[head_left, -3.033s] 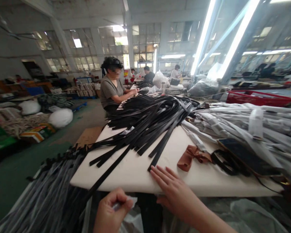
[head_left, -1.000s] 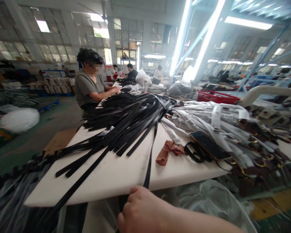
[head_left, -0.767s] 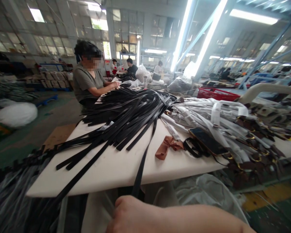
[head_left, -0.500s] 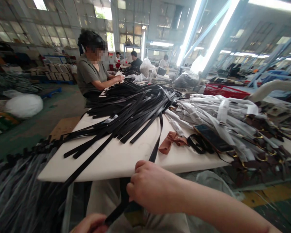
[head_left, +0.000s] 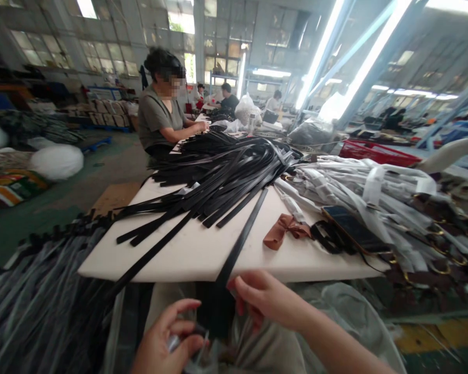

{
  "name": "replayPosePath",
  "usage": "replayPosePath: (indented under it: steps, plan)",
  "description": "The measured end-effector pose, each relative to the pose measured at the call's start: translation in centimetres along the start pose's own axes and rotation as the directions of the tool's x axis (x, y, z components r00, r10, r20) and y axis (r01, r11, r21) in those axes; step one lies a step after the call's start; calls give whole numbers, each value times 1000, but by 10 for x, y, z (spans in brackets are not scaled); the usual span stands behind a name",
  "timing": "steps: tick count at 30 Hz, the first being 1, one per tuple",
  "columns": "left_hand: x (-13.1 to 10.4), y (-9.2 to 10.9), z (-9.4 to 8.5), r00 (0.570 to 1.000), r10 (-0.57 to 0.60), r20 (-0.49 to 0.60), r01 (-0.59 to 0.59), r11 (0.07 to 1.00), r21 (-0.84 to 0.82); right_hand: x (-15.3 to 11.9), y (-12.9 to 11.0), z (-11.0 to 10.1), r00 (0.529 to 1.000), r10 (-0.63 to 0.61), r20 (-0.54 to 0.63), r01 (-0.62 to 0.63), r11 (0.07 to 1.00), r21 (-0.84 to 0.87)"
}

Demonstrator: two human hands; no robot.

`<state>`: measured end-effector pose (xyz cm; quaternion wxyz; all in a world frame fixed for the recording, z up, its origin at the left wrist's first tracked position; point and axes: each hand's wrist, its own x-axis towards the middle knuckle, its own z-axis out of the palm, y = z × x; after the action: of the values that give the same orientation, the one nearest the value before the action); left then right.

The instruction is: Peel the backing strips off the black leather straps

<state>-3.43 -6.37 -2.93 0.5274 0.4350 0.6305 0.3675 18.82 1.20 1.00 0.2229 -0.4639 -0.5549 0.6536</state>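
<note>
My left hand [head_left: 171,337] is low in the view, its fingers curled round a small piece of clear plastic [head_left: 174,343]. To its right, my right hand [head_left: 257,296] is near the table edge with thumb and fingers pinched; what they hold is blurred. Just beside its fingertips, a black strap [head_left: 244,236] lies over the edge of the white table [head_left: 167,259]. A large pile of black straps [head_left: 234,166] spreads over the table's middle. A brown bow [head_left: 284,231] rests to the right of the single strap.
On the right lie a phone [head_left: 354,228] and white-wrapped straps [head_left: 374,187] with brown ends. More wrapped black straps [head_left: 50,291] are heaped at the lower left. A person [head_left: 159,114] works across the table's left side. A red basket [head_left: 378,151] stands behind.
My hands have let go of the black strap, which now lies straighter over the table edge. My left hand has come up with clear plastic. The whole view has shifted slightly.
</note>
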Motion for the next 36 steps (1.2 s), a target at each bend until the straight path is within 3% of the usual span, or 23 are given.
replayPosePath:
  steps: [2,4,7,9,12,15,20,24,28,31,33,36]
  plan:
    - [1,-3,-1,992,-53,111,43,995,91,16,16,9,997,61,54,-77,917,391]
    - [1,-6,-6,977,-114,180,80,979,186,25,17,17,999,23,-46,6,833,553]
    - [-2,-5,-12,971,-139,195,94,969,227,20,-1,23,974,-188,-124,222,894,390]
    - [-4,0,-11,975,-122,183,86,977,195,10,-15,26,950,-308,-52,311,923,225]
    - [-7,11,-4,983,-91,157,72,990,124,-7,-29,29,932,-359,39,353,929,114]
    - [-7,22,2,984,-44,174,32,997,70,-18,-37,27,911,-411,11,411,911,20]
    - [-2,31,1,950,10,311,0,1000,-31,-20,-43,16,903,-429,-36,429,903,-4]
    - [6,18,-2,914,-5,406,14,1000,-21,-18,-40,13,911,-410,-42,409,912,-22]
    - [10,-7,1,916,-77,393,55,996,68,-16,-28,16,928,-372,-27,370,928,-45]
    - [11,-20,4,952,-49,302,-16,978,209,-18,-21,15,930,-369,-9,367,927,-82]
    - [12,-21,4,964,-40,263,-36,960,279,-24,-21,12,925,-380,-8,377,919,-120]
    - [13,-12,5,953,-14,304,-60,970,234,-39,-27,6,908,-419,-25,410,897,-168]
